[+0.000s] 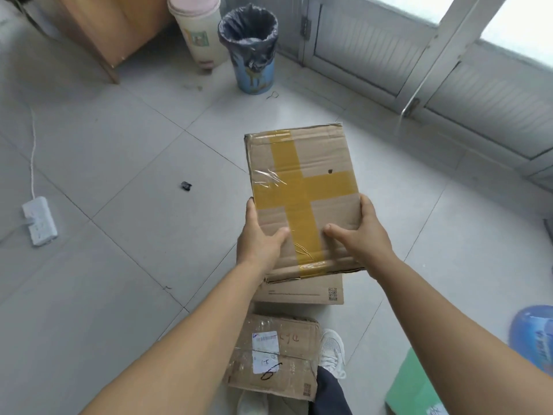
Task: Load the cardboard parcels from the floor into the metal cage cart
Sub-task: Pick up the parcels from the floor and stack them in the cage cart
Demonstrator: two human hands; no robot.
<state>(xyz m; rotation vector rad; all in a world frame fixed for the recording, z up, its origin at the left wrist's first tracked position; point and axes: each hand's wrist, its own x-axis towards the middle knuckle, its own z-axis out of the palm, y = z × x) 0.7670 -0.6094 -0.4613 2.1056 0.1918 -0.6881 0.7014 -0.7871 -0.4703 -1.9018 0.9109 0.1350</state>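
A flat cardboard parcel (302,187) with a cross of yellow tape is held up above the floor in front of me. My left hand (260,238) grips its near left edge, thumb on top. On the near right edge sits my right hand (362,235), thumb also on top. Below it, a second parcel (299,292) with a QR code lies on the floor, mostly hidden. Closer to my feet lies a third parcel (278,357) with a white label and handwriting. No metal cage cart is in view.
A blue bin (250,49) with a black liner and a white-pink bin (199,28) stand at the back beside wooden furniture (110,28). A white power strip (39,221) with its cord lies at left. Grey doors (419,64) close the right. A green sheet (413,387) lies near right.
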